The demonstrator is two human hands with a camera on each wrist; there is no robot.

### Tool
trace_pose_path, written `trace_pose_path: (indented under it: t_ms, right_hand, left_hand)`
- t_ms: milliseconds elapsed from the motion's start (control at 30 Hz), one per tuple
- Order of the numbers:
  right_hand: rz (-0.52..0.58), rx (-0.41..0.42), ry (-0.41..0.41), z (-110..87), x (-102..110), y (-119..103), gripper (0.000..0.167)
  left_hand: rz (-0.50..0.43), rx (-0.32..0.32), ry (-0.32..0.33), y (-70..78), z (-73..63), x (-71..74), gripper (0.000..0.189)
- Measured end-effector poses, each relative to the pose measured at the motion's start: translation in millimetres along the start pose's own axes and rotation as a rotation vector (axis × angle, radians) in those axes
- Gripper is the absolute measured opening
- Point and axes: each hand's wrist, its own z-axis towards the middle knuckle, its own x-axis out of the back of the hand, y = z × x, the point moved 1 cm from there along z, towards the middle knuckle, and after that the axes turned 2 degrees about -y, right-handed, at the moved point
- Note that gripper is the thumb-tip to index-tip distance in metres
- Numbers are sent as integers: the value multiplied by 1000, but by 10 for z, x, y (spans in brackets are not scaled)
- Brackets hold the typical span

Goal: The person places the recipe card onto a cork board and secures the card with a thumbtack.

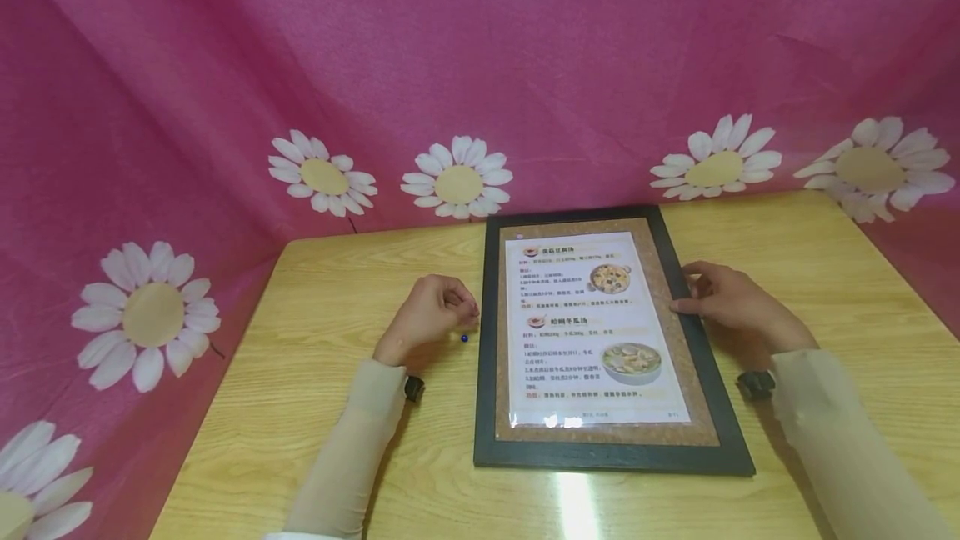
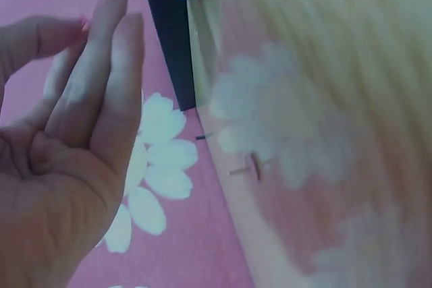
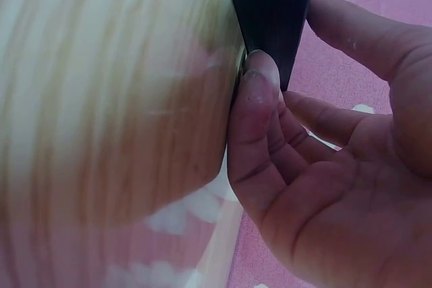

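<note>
A cork board (image 1: 705, 407) in a black frame lies on the table, with a printed recipe sheet (image 1: 570, 332) on it. At the sheet's upper left corner is a small pale pink spot (image 1: 519, 237). My left hand (image 1: 435, 311), left of the frame, pinches a small red thumbtack (image 2: 84, 23) between thumb and fingers, mostly hidden by the fingertips. A blue thumbtack (image 1: 464, 338) lies just below that hand, and a reddish thumbtack (image 2: 254, 166) rests on the table in the left wrist view. My right hand (image 1: 723, 302) grips the frame's right edge, thumb over the top.
The wooden table (image 1: 300, 407) ends at a pink curtain (image 1: 570, 65) with large white flowers, which hangs behind it and along the left. The frame's far edge reaches the curtain. A dark band sits on each wrist.
</note>
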Motion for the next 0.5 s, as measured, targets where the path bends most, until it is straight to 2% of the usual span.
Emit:
trace_pose_path:
  t_ms: [267, 367, 500]
  right_hand:
    - [16, 5, -16, 19, 0, -9, 90]
    - [15, 8, -19, 23, 4, -5, 90]
    - [10, 10, -18, 11, 4, -3, 89]
  left_hand:
    - [-242, 46, 262, -2, 21, -38, 9]
    - [-283, 65, 315, 8, 24, -43, 10]
    - [-297, 56, 339, 27, 34, -49, 12]
